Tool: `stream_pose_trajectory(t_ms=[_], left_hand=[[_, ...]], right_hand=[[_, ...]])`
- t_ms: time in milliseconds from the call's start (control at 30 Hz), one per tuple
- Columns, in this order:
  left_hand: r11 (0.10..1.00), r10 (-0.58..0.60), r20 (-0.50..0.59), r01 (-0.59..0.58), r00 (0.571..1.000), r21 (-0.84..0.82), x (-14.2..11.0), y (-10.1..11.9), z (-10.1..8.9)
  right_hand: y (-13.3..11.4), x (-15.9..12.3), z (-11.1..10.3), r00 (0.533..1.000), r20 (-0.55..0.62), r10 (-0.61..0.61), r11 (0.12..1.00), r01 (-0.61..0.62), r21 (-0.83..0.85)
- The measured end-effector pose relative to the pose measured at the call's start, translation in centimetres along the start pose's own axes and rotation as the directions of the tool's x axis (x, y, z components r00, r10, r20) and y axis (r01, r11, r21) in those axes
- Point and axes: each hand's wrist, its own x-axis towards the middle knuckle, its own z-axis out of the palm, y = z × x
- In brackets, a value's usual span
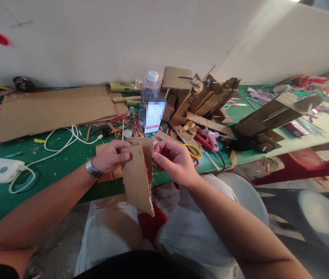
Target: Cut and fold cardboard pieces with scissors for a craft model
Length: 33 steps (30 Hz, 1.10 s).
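Note:
A folded piece of cardboard (137,176) with rough torn edges is held upright over the front edge of the table. My left hand (110,155) grips its upper left side, thumb in front and fingers behind. At its upper right edge, my right hand (174,159) is closed in a pinch, thumb against forefinger. Whether those fingertips hold the cardboard's edge or some small bit beside it is too fine to make out. Another flat cardboard piece (109,172) lies on the table behind my left wrist.
On the green table (56,149) a lit phone (154,116) leans against a clear bottle (149,93). A pink glue gun (212,140), scissors with yellow handles (194,150), cardboard structures (202,97), a large cardboard sheet (56,108) and a white power bank (0,169) with cable surround my hands.

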Motion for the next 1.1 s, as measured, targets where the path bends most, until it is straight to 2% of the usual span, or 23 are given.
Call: stream_pose_trajectory(t_ms=[100, 267, 533, 700, 867, 1000, 1100], left_hand=[[0.998, 0.034, -0.016, -0.033, 0.999, 0.055, 0.06, -0.03, 0.02], [0.987, 0.085, -0.009, -0.083, 0.996, 0.134, 0.17, -0.27, -0.19], [0.998, 0.052, -0.036, -0.05, 0.998, 0.04, 0.15, 0.1, -0.12], [0.992, 0.077, -0.018, -0.075, 0.997, 0.099, 0.2, 0.02, -0.13], [0.967, 0.12, -0.011, -0.114, 0.993, 0.228, 0.25, -0.02, -0.32], [0.963, 0.123, -0.013, -0.116, 0.992, 0.242, 0.25, 0.0, -0.36], [0.98, 0.092, -0.001, -0.091, 0.996, 0.175, 0.16, 0.02, -0.11]], right_hand=[[-0.09, 0.19, -0.02, 0.999, -0.025, 0.028, 0.999, -0.028, -0.016], [0.27, 0.15, -0.09, 1.0, -0.027, -0.004, 0.996, 0.001, -0.091], [0.29, 0.02, -0.32, 0.995, -0.098, 0.003, 1.0, -0.002, 0.006], [-0.13, -0.1, -0.31, 0.992, -0.074, -0.102, 0.982, 0.089, -0.168], [-0.19, -0.15, -0.23, 0.991, -0.041, -0.127, 0.937, 0.106, -0.332], [0.02, -0.02, -0.41, 0.994, -0.036, -0.107, 0.946, 0.091, -0.311], [0.31, 0.04, -0.47, 0.997, -0.018, -0.069, 0.969, 0.063, -0.237]])
